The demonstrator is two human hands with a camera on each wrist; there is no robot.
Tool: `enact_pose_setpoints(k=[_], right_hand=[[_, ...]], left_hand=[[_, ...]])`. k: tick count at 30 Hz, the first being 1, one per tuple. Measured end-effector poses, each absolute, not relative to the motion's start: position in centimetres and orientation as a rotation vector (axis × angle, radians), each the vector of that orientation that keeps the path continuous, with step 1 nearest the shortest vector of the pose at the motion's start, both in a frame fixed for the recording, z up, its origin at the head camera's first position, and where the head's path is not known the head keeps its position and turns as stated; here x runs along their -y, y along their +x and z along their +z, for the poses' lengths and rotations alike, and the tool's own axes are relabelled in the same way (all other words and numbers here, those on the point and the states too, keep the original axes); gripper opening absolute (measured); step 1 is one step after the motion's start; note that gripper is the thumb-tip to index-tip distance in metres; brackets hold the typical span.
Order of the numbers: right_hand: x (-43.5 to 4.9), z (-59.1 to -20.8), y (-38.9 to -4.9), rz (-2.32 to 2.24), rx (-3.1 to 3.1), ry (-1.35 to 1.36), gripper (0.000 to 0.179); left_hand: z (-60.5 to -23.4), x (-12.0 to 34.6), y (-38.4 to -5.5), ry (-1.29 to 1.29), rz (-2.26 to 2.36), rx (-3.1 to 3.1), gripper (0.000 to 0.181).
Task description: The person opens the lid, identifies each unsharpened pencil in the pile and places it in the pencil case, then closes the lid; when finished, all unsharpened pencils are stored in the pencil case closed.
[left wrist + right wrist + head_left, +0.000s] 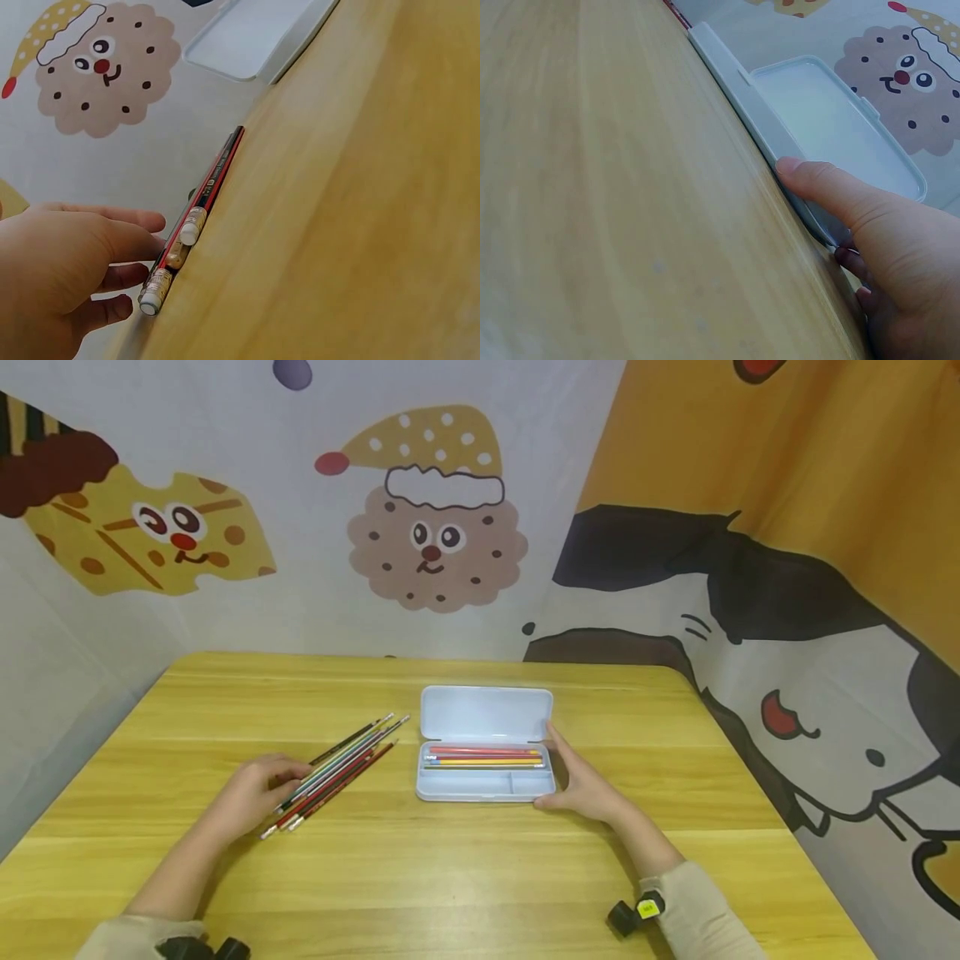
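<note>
Left hand (pixel 253 795): thumb and fingers apart and loosely bent, fingertips touching the near left part of the loose pencils.
Loose pencils (pixel 341 762): on the table (pixel 480 881), starting at the left fingertips and reaching forward and to the right of them; long axes slanted, nearly parallel, the far ends stopping short of the box. White eraser ends show at both ends of the bundle.
Loose count: several, overlapping too closely for an exact number; three eraser ends show beside the hand in the left wrist view.
Right hand (pixel 588 789): clamped on the box's right end, thumb at the front corner, fingers round the far side.
Box (pixel 467 784): one, left of the right hand, flat on the table, long axis running left to right; three compartments, one long behind, two in front.
Lid (pixel 486 714): one, open, beyond the box and ahead of the right thumb.
Boxed pencils (pixel 483 762): at least four, left of the right hand in the rear compartment, lying lengthwise along the box.
Sleeves (pixel 701 914): two, one behind each hand.
</note>
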State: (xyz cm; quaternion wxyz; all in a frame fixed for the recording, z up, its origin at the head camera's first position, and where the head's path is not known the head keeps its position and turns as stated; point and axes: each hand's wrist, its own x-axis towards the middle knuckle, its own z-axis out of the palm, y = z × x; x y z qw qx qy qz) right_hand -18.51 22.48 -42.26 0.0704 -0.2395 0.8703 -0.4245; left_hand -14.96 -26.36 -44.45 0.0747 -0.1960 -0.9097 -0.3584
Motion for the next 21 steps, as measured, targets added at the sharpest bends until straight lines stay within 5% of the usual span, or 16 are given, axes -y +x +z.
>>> enact_pose_setpoints(k=[21], right_hand=[[-22.41,-42.27,-18.55,-1.280,-2.622,-0.730,0.118]], left_hand=[[-44.33,25.71,-15.39,-0.501,-0.978,2.755,0.014]])
